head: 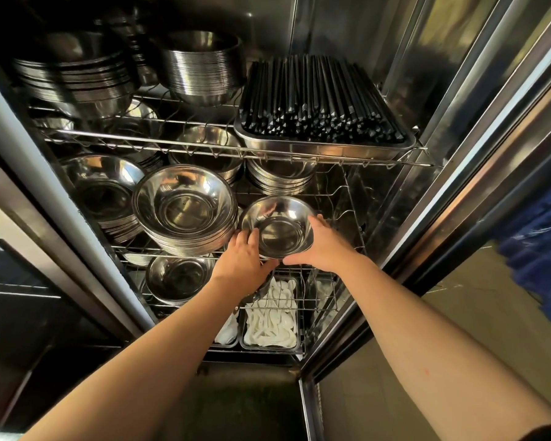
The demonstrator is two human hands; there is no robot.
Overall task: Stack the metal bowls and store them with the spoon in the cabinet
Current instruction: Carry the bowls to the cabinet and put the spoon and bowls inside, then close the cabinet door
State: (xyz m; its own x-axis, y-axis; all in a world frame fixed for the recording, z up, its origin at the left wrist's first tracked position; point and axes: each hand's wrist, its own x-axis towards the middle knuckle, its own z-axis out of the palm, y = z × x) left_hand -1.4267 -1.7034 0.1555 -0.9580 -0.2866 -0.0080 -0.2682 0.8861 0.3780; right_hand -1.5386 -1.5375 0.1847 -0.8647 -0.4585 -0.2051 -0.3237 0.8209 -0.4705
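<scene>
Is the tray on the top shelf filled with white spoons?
No, the tray on the top shelf holds black chopsticks; white spoons lie in a lower tray.

A commercial kitchen: a steel cabinet (427, 90) with wire racks (204, 148) holds stacked metal bowls (185, 214) and a tray of chopsticks (318, 106).

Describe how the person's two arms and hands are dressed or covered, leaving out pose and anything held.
Both forearms are bare from wrist to past the elbow. The left hand and right hand wear no gloves, and no rings, watch or bracelet can be seen. The only clothing visible is a dark sleeve edge at the upper right arm, in the bottom corner of the view.
</scene>
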